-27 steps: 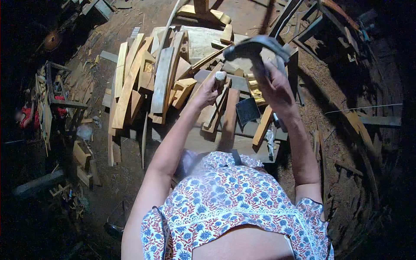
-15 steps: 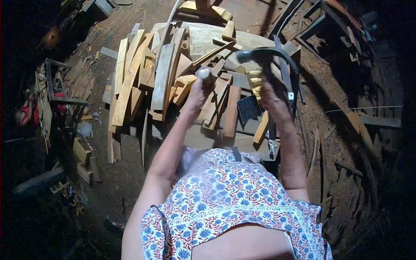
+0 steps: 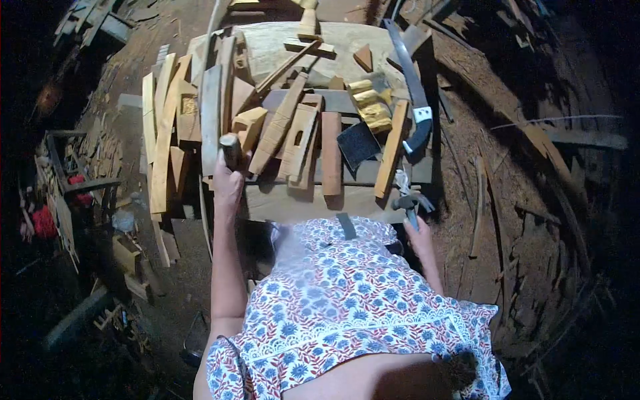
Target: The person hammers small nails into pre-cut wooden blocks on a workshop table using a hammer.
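Observation:
My left hand (image 3: 229, 181) is closed around a short upright tool handle (image 3: 231, 148) with a pale round end; its lower part is hidden. My right hand (image 3: 419, 235) grips a claw hammer (image 3: 408, 204) low at the bench's front right edge. Between the hands lie a long shaped wooden piece (image 3: 281, 123), a slotted wooden block (image 3: 300, 141), a reddish-brown block (image 3: 331, 152) and a dark square plate (image 3: 359, 147). A carved yellow piece (image 3: 370, 107) and a handsaw (image 3: 411, 77) are farther right.
Long boards (image 3: 170, 137) are piled on the bench's left side. The bench (image 3: 287, 208) has a pale log surface at the back. Wood scraps cover the ground on both sides. At the far left, a person in red (image 3: 44, 221) is partly visible.
My left hand has moved left and down with the handle. My right hand has lowered the hammer toward the bench's front edge. The whole view has shifted, uncovering the long shaped piece and handsaw.

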`<action>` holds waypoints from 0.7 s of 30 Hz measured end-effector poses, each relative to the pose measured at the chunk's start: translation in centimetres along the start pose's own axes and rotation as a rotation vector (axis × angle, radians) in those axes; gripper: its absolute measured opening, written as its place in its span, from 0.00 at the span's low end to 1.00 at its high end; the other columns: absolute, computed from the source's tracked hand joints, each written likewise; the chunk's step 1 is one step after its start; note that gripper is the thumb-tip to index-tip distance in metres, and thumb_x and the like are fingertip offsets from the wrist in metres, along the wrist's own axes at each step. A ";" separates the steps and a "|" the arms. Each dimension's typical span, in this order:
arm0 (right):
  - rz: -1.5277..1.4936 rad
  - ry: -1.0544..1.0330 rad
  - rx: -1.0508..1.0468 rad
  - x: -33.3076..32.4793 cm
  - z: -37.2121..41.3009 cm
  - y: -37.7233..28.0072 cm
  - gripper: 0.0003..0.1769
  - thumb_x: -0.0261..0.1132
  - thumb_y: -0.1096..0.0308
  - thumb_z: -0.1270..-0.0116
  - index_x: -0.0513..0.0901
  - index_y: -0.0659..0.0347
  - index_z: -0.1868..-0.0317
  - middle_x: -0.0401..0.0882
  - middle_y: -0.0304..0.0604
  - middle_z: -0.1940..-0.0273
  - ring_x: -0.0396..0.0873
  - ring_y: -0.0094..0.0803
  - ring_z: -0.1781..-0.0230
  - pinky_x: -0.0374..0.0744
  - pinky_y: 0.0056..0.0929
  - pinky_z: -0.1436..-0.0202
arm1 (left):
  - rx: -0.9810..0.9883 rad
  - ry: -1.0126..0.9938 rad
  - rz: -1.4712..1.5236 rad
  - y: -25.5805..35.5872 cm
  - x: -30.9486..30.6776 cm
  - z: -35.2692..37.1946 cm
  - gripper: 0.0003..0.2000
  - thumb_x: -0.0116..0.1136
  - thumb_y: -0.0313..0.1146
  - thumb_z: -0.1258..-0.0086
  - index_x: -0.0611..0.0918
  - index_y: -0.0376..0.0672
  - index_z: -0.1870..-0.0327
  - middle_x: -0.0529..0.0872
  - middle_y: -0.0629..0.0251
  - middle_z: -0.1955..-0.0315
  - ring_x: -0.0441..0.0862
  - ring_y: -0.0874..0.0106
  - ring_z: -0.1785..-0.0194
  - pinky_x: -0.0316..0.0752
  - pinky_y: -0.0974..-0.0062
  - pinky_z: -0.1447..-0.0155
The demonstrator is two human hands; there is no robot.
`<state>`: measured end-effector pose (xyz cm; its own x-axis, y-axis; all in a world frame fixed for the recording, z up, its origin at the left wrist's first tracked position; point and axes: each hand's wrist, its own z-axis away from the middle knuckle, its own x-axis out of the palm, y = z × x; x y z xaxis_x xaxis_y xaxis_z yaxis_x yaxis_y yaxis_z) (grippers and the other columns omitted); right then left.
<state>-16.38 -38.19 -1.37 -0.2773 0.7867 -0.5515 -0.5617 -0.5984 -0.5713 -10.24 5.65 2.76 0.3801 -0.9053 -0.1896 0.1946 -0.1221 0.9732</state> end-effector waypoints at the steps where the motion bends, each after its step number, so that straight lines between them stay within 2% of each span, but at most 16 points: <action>1: 0.020 0.052 -0.075 0.8 -0.2 2.3 0.19 0.59 0.53 0.41 0.76 0.63 0.64 0.75 0.45 0.78 0.73 0.31 0.78 0.71 0.33 0.72 | 0.014 -0.026 -0.116 0.1 0.9 0.5 0.14 0.60 0.29 0.42 0.73 0.37 0.57 0.80 0.63 0.65 0.78 0.72 0.65 0.73 0.75 0.61; 2: 0.040 0.103 -0.156 1.5 -0.5 3.9 0.18 0.60 0.54 0.42 0.75 0.63 0.63 0.75 0.45 0.77 0.73 0.31 0.78 0.71 0.32 0.72 | 0.036 -0.047 -0.232 0.4 1.7 0.9 0.14 0.60 0.27 0.44 0.73 0.37 0.58 0.80 0.62 0.66 0.78 0.72 0.65 0.73 0.75 0.61; 3: -0.024 0.038 -0.051 1.5 -0.1 3.5 0.17 0.60 0.56 0.42 0.75 0.64 0.64 0.75 0.44 0.76 0.73 0.31 0.78 0.71 0.31 0.72 | -0.001 -0.056 -0.397 -2.2 2.3 0.9 0.16 0.62 0.25 0.49 0.74 0.38 0.57 0.82 0.58 0.66 0.79 0.69 0.63 0.73 0.73 0.60; 4: -0.032 0.040 -0.061 1.6 -0.3 3.5 0.17 0.60 0.56 0.42 0.75 0.64 0.64 0.75 0.44 0.76 0.73 0.31 0.78 0.71 0.31 0.72 | -0.054 -0.099 -0.513 -3.7 3.2 1.1 0.20 0.64 0.27 0.52 0.75 0.38 0.56 0.81 0.55 0.61 0.79 0.65 0.57 0.74 0.72 0.56; 5: -0.030 0.027 -0.047 1.9 -0.5 3.8 0.17 0.61 0.56 0.42 0.76 0.64 0.64 0.75 0.44 0.76 0.73 0.30 0.77 0.71 0.31 0.71 | 0.143 -0.150 -0.382 -7.2 3.9 1.1 0.24 0.66 0.32 0.53 0.73 0.40 0.52 0.78 0.54 0.56 0.78 0.61 0.54 0.74 0.70 0.53; 6: -0.027 0.013 -0.033 2.2 -0.7 4.1 0.17 0.61 0.57 0.42 0.76 0.65 0.64 0.75 0.44 0.76 0.72 0.30 0.77 0.70 0.30 0.71 | 0.054 -0.142 -0.874 -7.5 5.0 1.4 0.28 0.66 0.36 0.52 0.70 0.42 0.48 0.73 0.54 0.52 0.76 0.58 0.53 0.73 0.66 0.51; 8: -0.035 0.052 -0.115 2.8 -1.2 4.9 0.18 0.62 0.57 0.43 0.76 0.65 0.64 0.74 0.43 0.76 0.71 0.27 0.76 0.70 0.29 0.70 | -0.177 -0.191 -0.941 -4.6 7.3 2.4 0.35 0.66 0.39 0.52 0.62 0.44 0.42 0.68 0.47 0.51 0.75 0.50 0.55 0.73 0.59 0.53; 10: -0.015 -0.030 -0.116 2.7 -1.9 5.5 0.18 0.62 0.57 0.43 0.76 0.65 0.62 0.74 0.43 0.76 0.70 0.26 0.76 0.70 0.29 0.69 | -0.134 -0.143 -0.866 -5.3 8.3 2.9 0.35 0.66 0.37 0.51 0.60 0.45 0.41 0.68 0.49 0.51 0.73 0.49 0.53 0.72 0.58 0.53; 11: 0.023 -0.072 -0.114 2.6 -2.2 5.6 0.17 0.61 0.58 0.42 0.75 0.66 0.64 0.73 0.40 0.76 0.68 0.24 0.75 0.69 0.26 0.69 | -0.159 -0.151 -0.883 -5.5 8.6 2.9 0.34 0.65 0.36 0.50 0.61 0.44 0.42 0.69 0.48 0.52 0.73 0.48 0.52 0.71 0.57 0.53; 14: -0.071 -0.115 -0.178 3.1 -3.3 6.6 0.18 0.61 0.57 0.42 0.74 0.67 0.66 0.71 0.37 0.77 0.68 0.24 0.75 0.69 0.26 0.69 | -0.173 -0.173 -0.902 -7.2 8.9 2.7 0.36 0.65 0.35 0.50 0.59 0.43 0.41 0.70 0.48 0.52 0.73 0.48 0.52 0.71 0.58 0.52; 16: -0.029 -0.152 -0.156 2.5 -3.9 6.1 0.17 0.62 0.58 0.42 0.77 0.65 0.62 0.75 0.38 0.75 0.69 0.23 0.75 0.71 0.25 0.67 | -0.174 -0.177 -0.890 -7.1 8.7 2.8 0.32 0.65 0.34 0.50 0.62 0.41 0.43 0.71 0.47 0.53 0.72 0.49 0.52 0.70 0.57 0.52; 18: -0.085 -0.367 0.043 2.1 -4.5 5.6 0.16 0.61 0.59 0.41 0.77 0.65 0.62 0.74 0.35 0.75 0.69 0.21 0.73 0.71 0.23 0.66 | -0.024 -0.096 -0.746 -7.4 8.1 2.5 0.25 0.63 0.32 0.49 0.69 0.38 0.49 0.75 0.47 0.57 0.74 0.52 0.53 0.70 0.58 0.52; 19: -0.104 -0.346 -0.049 2.3 -4.6 5.4 0.15 0.61 0.60 0.41 0.77 0.64 0.61 0.73 0.32 0.74 0.69 0.20 0.71 0.71 0.21 0.65 | -0.024 -0.095 -0.748 -7.4 7.6 2.4 0.25 0.63 0.32 0.49 0.69 0.38 0.49 0.75 0.47 0.57 0.74 0.52 0.53 0.70 0.58 0.52; 21: -0.099 -0.372 -0.073 2.7 -5.1 5.2 0.16 0.61 0.59 0.41 0.77 0.64 0.61 0.74 0.33 0.73 0.70 0.20 0.71 0.71 0.22 0.65 | -0.223 -0.141 -0.459 -7.0 6.0 2.0 0.18 0.62 0.33 0.47 0.73 0.37 0.57 0.78 0.58 0.69 0.75 0.67 0.67 0.71 0.70 0.65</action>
<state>-16.06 -39.97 -8.93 -0.4956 0.8345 -0.2407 -0.5467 -0.5151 -0.6602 -11.16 0.23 -4.92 0.0883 -0.8267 -0.5556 0.5058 -0.4433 0.7400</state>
